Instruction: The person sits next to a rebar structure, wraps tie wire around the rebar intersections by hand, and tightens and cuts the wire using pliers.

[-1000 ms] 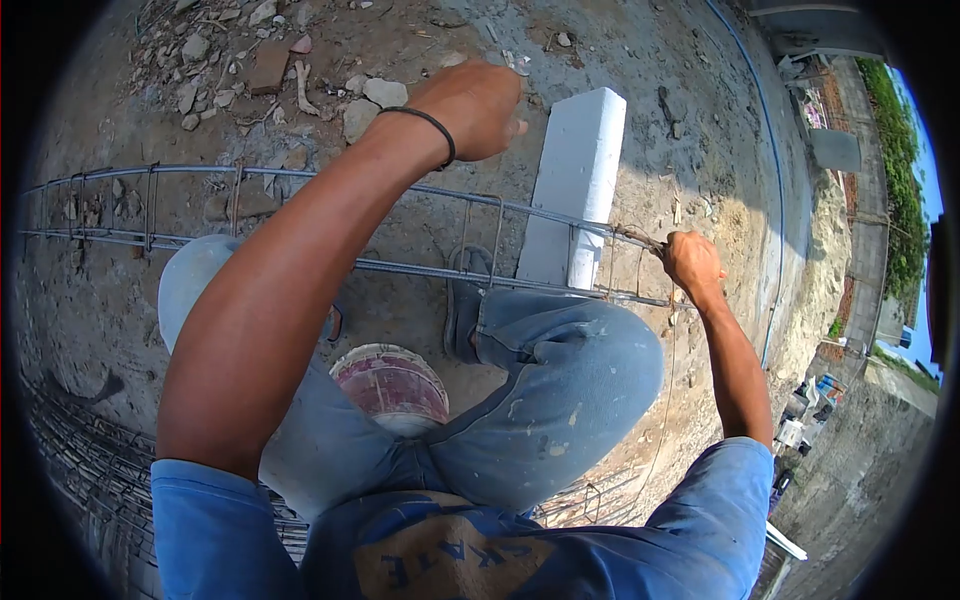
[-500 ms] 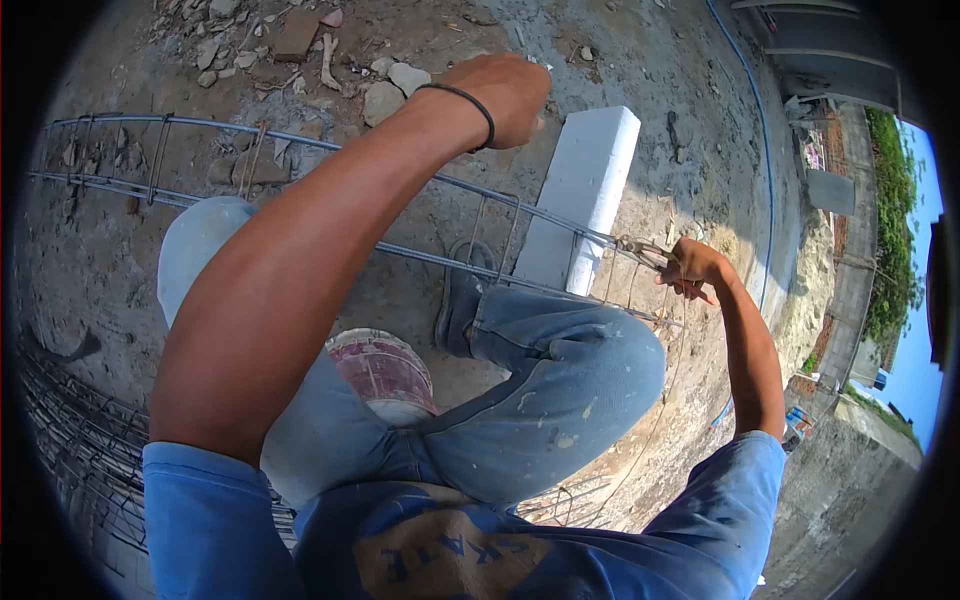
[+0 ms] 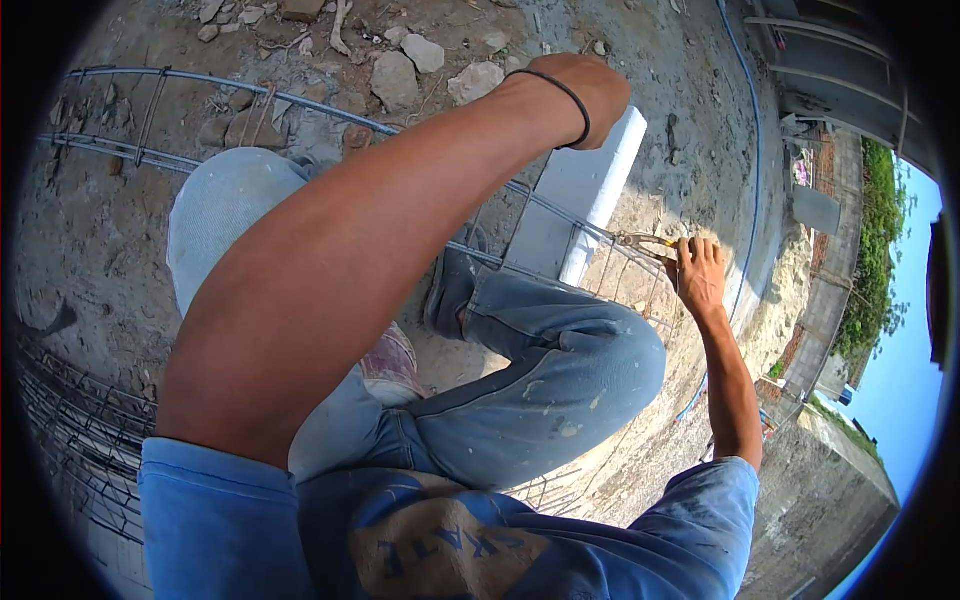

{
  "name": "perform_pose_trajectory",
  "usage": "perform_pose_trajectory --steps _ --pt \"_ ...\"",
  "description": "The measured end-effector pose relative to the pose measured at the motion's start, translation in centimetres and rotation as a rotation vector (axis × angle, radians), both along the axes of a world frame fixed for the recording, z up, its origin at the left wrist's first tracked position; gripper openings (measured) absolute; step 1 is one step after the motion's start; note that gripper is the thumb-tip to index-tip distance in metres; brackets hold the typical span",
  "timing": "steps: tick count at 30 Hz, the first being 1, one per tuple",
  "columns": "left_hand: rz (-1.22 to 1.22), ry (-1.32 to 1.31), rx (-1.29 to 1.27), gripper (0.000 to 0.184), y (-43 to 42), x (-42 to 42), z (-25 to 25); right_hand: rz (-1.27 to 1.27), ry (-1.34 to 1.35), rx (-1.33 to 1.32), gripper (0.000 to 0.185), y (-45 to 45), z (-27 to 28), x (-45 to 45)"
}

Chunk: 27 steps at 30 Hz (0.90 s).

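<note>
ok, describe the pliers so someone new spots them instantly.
Find the long steel-bar cage crossing in front of the person and follow it right, past the white block. Just beyond, the right hand grips the pliers. Unlike the plain bars beside them, they show yellow on a handle.

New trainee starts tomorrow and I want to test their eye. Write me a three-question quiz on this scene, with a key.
1. Which hand holds the pliers?
2. True or false: the metal bars cross the white block in this view.
3. Fill in the blank: the word across the front of the shirt is ____.

Key:
1. The right hand.
2. True.
3. SKATE.
</note>
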<state>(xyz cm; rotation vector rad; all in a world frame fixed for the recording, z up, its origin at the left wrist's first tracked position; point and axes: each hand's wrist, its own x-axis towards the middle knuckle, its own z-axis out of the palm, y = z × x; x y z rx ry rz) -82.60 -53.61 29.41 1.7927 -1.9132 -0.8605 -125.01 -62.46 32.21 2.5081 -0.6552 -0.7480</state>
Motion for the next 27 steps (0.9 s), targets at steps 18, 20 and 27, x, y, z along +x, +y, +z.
perform_pose_trajectory --steps 18,20,27 --pt "0.016 0.032 -0.037 0.026 -0.3 0.4 0.3 -1.496 0.152 0.899 0.053 -5.2 1.8 4.7" --pt "0.073 0.027 -0.054 0.026 -0.1 0.4 0.2 -1.495 0.159 0.836 0.041 -4.3 1.8 5.0" --pt "0.062 0.013 -0.099 0.026 0.1 1.0 0.6 -1.308 -0.051 0.749 0.029 -0.4 0.7 1.1"
